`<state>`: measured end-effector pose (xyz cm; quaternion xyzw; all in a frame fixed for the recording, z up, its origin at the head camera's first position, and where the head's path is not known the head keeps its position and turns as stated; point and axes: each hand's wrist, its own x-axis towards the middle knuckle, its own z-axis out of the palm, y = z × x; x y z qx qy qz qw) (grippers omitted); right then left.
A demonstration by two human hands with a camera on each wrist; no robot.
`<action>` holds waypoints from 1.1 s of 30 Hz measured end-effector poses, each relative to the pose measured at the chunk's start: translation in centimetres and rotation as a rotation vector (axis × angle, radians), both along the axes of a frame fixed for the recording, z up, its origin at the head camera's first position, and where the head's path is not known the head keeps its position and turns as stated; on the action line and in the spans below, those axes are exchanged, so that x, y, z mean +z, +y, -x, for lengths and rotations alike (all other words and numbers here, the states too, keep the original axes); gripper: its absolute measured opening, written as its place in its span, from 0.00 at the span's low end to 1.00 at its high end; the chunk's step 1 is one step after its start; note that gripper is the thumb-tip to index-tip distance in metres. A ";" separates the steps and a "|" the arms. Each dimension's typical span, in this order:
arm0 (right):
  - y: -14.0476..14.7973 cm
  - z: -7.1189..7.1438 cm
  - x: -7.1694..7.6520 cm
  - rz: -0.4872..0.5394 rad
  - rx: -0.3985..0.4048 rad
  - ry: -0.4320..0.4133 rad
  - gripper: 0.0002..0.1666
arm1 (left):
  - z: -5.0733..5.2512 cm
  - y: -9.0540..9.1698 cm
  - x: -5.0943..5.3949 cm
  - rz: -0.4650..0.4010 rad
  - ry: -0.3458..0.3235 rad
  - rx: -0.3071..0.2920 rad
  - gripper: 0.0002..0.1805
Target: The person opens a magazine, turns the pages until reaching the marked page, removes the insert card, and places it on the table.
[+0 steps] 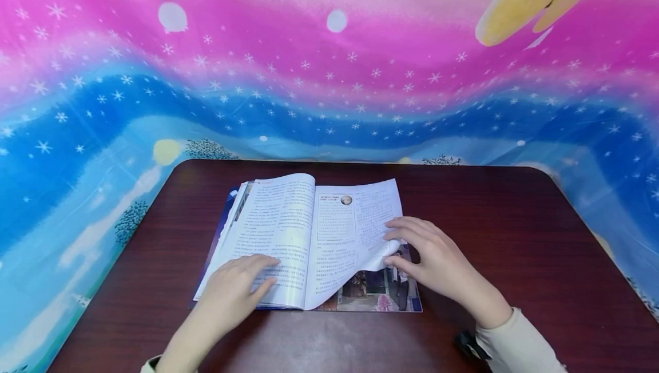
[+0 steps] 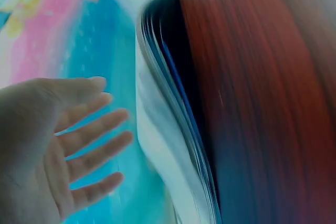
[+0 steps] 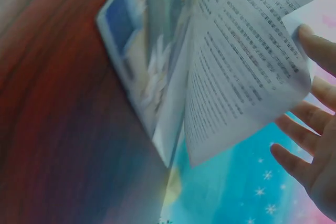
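A magazine (image 1: 257,230) lies spread on the table, with lines of small print on both facing pages. On its right side one page (image 1: 334,258) is raised and bowed, showing a colour picture page (image 1: 378,293) beneath. My right hand (image 1: 437,258) pinches this page's outer edge between thumb and fingers; the right wrist view shows the thumb (image 3: 317,51) at the creased edge. Over the lower part of the left-hand pages is my left hand (image 1: 234,287), its fingers extended and spread in the left wrist view (image 2: 79,135). Whether it touches the paper I cannot tell.
The dark red-brown wooden table (image 1: 515,235) extends around the magazine. Behind it hangs a pink and blue cloth (image 1: 288,75) with snowflakes, which also runs down both sides. A black object (image 1: 471,345) sits by the right sleeve (image 1: 520,341).
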<state>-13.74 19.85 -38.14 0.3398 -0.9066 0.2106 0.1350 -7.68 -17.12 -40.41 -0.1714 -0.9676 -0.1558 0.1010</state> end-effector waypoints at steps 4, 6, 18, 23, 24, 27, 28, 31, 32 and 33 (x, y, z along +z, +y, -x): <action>-0.8 0.0 0.6 0.045 0.000 0.044 0.23 | 0.2 2.2 0.4 -0.087 0.117 -0.125 0.19; -1.3 0.0 0.8 0.074 0.006 0.067 0.23 | 0.3 3.1 0.7 -0.132 0.165 -0.187 0.20; -4.0 -0.2 2.2 0.207 0.080 0.167 0.25 | 0.9 8.0 3.1 -0.252 0.264 -0.371 0.26; -4.5 -0.2 2.6 0.209 0.094 0.170 0.24 | 1.2 8.8 3.8 -0.273 0.302 -0.396 0.24; -4.6 -0.2 2.6 0.209 0.095 0.171 0.24 | 1.3 8.9 3.8 -0.272 0.315 -0.399 0.23; -4.7 -0.3 2.8 0.208 0.094 0.174 0.26 | 1.4 8.8 3.8 -0.267 0.359 -0.397 0.23; -4.7 -0.3 2.8 0.208 0.092 0.174 0.27 | 1.4 8.7 3.8 -0.268 0.368 -0.396 0.23; -4.7 -0.5 2.9 0.211 0.085 0.171 0.29 | 1.5 8.4 3.7 -0.265 0.408 -0.395 0.23; -4.7 -0.5 3.0 0.214 0.082 0.169 0.30 | 1.5 8.3 3.7 -0.266 0.415 -0.393 0.23; -4.6 -0.6 3.0 0.215 0.079 0.166 0.31 | 1.5 8.1 3.7 -0.267 0.420 -0.394 0.23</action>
